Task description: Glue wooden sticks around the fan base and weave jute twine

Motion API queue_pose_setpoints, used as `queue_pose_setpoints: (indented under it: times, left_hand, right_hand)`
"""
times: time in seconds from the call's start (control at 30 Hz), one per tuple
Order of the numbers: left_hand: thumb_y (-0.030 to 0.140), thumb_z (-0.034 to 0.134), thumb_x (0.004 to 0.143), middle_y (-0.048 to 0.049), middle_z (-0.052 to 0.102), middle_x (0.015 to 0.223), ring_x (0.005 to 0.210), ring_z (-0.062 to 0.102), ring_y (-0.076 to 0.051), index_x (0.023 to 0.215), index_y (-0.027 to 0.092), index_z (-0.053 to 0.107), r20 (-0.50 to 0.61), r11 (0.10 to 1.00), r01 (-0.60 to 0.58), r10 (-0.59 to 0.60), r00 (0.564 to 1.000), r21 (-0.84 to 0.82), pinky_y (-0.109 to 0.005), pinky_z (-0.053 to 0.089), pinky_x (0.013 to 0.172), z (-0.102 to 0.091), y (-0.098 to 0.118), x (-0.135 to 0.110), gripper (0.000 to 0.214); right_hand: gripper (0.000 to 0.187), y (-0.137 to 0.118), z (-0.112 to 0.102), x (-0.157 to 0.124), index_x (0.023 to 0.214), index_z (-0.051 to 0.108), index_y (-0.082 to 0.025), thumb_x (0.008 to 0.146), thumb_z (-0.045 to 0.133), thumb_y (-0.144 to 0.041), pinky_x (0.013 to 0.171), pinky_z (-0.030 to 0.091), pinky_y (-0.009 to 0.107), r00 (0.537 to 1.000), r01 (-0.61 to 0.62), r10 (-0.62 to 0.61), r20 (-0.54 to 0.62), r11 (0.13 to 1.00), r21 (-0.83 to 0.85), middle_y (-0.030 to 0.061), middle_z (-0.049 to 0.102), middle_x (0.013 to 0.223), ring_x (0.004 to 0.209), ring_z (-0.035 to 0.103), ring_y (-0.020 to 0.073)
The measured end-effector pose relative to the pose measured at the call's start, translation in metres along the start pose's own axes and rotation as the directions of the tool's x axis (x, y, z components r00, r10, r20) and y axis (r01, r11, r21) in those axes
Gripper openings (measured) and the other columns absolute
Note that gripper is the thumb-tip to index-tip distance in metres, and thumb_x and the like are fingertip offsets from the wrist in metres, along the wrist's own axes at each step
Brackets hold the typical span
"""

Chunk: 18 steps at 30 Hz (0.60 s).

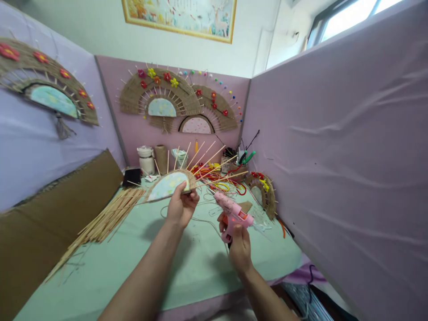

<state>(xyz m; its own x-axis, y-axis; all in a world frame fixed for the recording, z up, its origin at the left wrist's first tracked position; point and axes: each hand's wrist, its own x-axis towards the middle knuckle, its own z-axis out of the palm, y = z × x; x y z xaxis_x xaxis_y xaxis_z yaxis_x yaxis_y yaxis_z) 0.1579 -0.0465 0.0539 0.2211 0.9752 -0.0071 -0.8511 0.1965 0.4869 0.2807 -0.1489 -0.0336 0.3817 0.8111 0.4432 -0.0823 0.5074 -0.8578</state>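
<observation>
Holding the half-made fan [169, 185] up off the green table [140, 267] in your left hand [182, 206], you look to be at the gluing step. Your left fingers are pinched on the fan's near edge, with the thumb on the side facing you. The fan is in the air in the middle of the scene, just left of the pink glue gun [234, 213]. Thin sticks poke out of it, up and to the right. Your right hand [239, 247] is wrapped tight round the gun's handle. The gun is near the fan but not touching it.

I think the next move calls for bringing the gun's tip to a spot where a stick meets the fan. Then give a soft squeeze, so only a little glue comes out. Hold the fan steady and keep your left fingers away from the hot tip.

Some things are hard to see. The gun's tip is small and blurry, so I cannot tell which way it points or if glue is on it. I cannot tell if a finger is on the trigger. Your left hand hides part of the fan's bottom edge. The red and yellow bits [217, 180] far behind the fan are a jumble. 1 small fan [264, 191] stands at the right by the wall, and its face is hard to make out. A pile of loose sticks [103, 220] lies on the left of the table.
</observation>
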Motion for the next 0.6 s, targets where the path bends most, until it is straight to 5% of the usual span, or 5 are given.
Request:
queue_pose_setpoints:
  times: [0.23, 0.6]
  left_hand:
    - [0.015, 0.053, 0.085, 0.0013, 0.049, 0.055, 0.045, 0.041, -0.006, 0.07, 0.013, 0.053, 0.022, 0.991, 0.096, -0.094, 0.995, -0.096, -0.017, 0.037, 0.043, 0.021, -0.003, -0.015, 0.016]
    - [0.017, 0.049, 0.09, 0.0, 0.05, 0.057, 0.044, 0.041, -0.005, 0.068, 0.011, 0.055, -0.017, 0.988, 0.102, -0.105, 0.994, -0.116, -0.017, 0.037, 0.043, 0.027, -0.009, -0.019, 0.023]
  right_hand:
    - [0.05, -0.002, 0.003, 0.003, 0.092, 0.062, -0.017, 0.094, 0.034, -0.059, 0.057, 0.036, 0.027, 0.997, 0.068, -0.063, -0.037, 0.988, 0.139, 0.0049, 0.056, 0.077, 0.065, 0.046, 0.0139]
    - [0.047, -0.002, 0.009, 0.007, 0.09, 0.064, -0.017, 0.09, 0.043, -0.06, 0.062, 0.043, 0.028, 0.994, 0.049, -0.025, -0.102, 0.97, 0.237, 0.0045, 0.057, 0.076, 0.067, 0.05, 0.0142]
